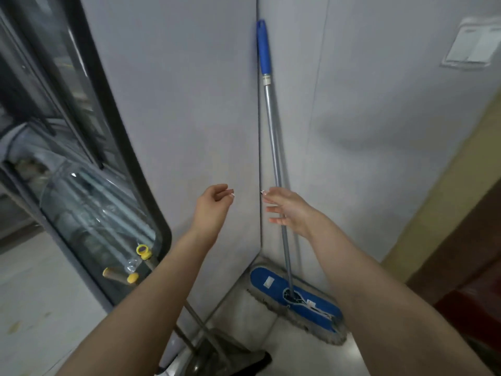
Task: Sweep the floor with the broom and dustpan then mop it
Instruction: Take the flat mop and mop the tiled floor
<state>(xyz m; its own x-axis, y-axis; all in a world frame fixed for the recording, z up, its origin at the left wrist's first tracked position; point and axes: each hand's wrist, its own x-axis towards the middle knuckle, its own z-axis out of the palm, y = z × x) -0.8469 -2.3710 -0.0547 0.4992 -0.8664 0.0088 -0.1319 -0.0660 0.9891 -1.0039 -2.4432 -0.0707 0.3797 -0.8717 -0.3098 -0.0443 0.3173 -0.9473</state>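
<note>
I see the flat mop [274, 147] leaning upright in the wall corner, blue grip [263, 47] at the top, blue mop head [295, 299] flat on the floor [32, 294]. Right hand [288, 208] is at mid-pole, fingers straight and spread, not wrapped round it; can't tell if it's touching. Left hand [214, 203] is just beside it, loosely curled, holding nothing. Two yellow-capped handles [132, 277] lean against the glass door [89, 202] lower left, running down to the dustpan [208, 354].
</note>
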